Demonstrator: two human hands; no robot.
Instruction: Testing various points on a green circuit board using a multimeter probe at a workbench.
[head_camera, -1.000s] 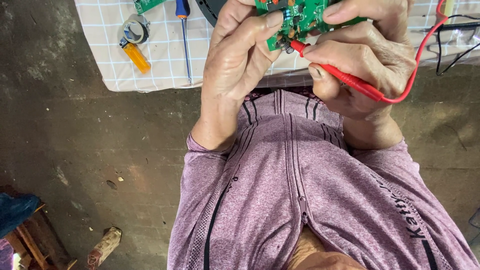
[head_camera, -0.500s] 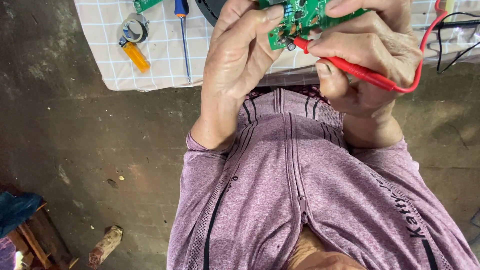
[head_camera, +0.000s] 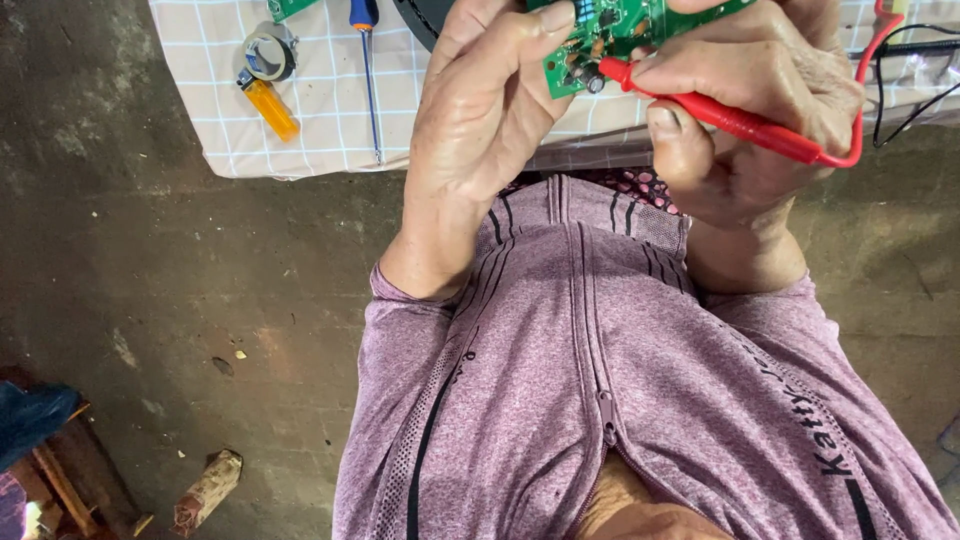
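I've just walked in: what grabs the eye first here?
At top centre, the left hand grips a green circuit board while the right hand presses a red test probe to it. Left of them, on a checked cloth, lie a yellow lighter and a screwdriver.

One head-worn view looks steeply down (close in) at both hands; chest fills the bottom.

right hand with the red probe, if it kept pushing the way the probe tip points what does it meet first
The right hand aims the red probe up-left, so it would meet the green circuit board first; the tip looks already at its components, though depth is unclear.
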